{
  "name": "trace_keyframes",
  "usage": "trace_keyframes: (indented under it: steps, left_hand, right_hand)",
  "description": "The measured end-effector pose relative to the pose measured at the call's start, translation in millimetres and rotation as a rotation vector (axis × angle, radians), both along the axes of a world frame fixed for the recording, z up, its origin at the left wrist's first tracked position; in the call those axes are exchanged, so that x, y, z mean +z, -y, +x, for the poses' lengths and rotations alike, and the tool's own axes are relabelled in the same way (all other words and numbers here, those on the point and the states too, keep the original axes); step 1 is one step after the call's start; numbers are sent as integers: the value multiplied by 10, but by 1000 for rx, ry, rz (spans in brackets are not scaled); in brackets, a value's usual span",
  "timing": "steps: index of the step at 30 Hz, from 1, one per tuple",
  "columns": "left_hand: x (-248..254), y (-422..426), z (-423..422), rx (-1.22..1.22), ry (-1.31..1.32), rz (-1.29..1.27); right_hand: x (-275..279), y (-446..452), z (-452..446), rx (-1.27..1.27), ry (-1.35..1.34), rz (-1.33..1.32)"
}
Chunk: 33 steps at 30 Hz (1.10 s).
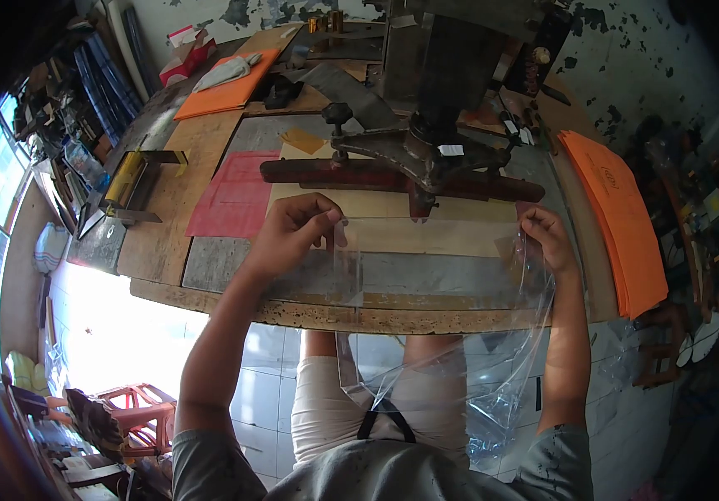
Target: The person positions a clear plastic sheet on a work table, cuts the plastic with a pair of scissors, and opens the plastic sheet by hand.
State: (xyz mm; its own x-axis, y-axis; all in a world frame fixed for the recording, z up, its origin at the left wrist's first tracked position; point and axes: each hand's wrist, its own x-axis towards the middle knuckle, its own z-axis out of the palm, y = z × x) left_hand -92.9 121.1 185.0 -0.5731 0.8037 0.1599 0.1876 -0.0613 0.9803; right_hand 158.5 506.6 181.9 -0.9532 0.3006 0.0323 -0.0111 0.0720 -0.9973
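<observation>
Your left hand point(297, 227) and right hand point(548, 239), both pinched closed, grip clear plastic film point(443, 280) by its top corners. Uneven pulling could crease it.

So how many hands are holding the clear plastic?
2: the left hand pinches the clear plastic near its top left corner, and the right hand near its top right corner.

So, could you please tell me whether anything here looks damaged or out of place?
Yes, the wall behind the press looks damaged: its paint has flaked, leaving dark patches. The bench's front edge looks pitted. The held clear plastic merely looks creased.
</observation>
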Motion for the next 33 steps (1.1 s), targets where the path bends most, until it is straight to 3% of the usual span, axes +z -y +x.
trace_keyframes:
  steps: [19, 33]
  left_hand:
    - [61, 30, -24, -105, 65, 78]
    - [81, -64, 96, 110, -214, -102]
  right_hand:
    - [-2, 5, 0, -15, 1, 1]
    - [-29, -55, -4, 15, -40, 26]
